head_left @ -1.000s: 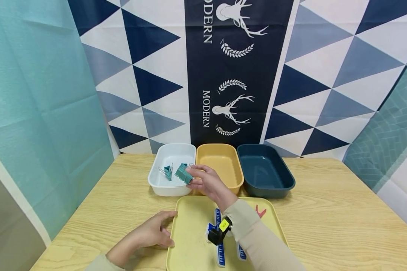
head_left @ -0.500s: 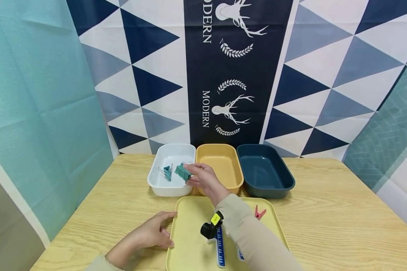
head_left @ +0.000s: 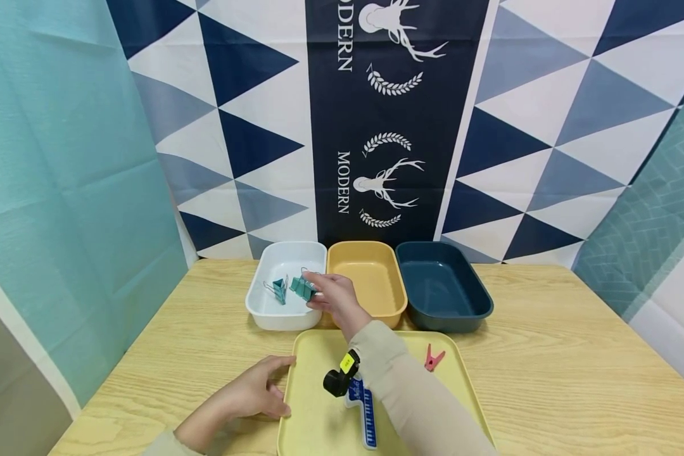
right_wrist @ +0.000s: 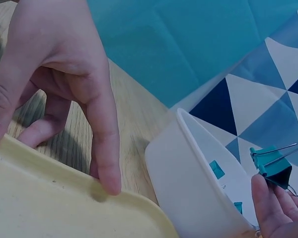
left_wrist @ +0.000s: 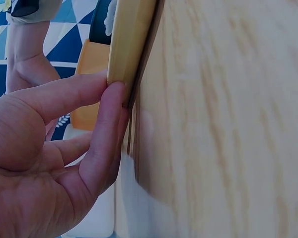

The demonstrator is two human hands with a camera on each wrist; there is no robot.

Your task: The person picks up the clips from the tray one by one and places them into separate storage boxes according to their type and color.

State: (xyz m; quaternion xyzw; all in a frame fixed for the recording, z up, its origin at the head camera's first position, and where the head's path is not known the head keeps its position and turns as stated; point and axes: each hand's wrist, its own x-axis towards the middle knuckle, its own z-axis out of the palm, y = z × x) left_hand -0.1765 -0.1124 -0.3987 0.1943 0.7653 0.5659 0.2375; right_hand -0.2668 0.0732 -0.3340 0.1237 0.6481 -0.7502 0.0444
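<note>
Head view: the right hand [head_left: 336, 297] pinches a teal binder clip [head_left: 301, 288] over the white bin [head_left: 285, 322]; the left hand [head_left: 256, 389], loosely spread, touches the yellow tray [head_left: 313, 430] at its edge on the counter [head_left: 547, 361].

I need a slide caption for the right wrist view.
Right hand pinches a teal binder clip near a white bin containing teal clips; left hand touches the yellow tray.

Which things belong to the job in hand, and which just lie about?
Likely in use:
Teal binder clip, in right hand
White bin
Tray, touched by left hand

Idle, perhaps for later:
Red clothespin
Blue-and-white clip
Amber bin
Dark blue bin
</note>
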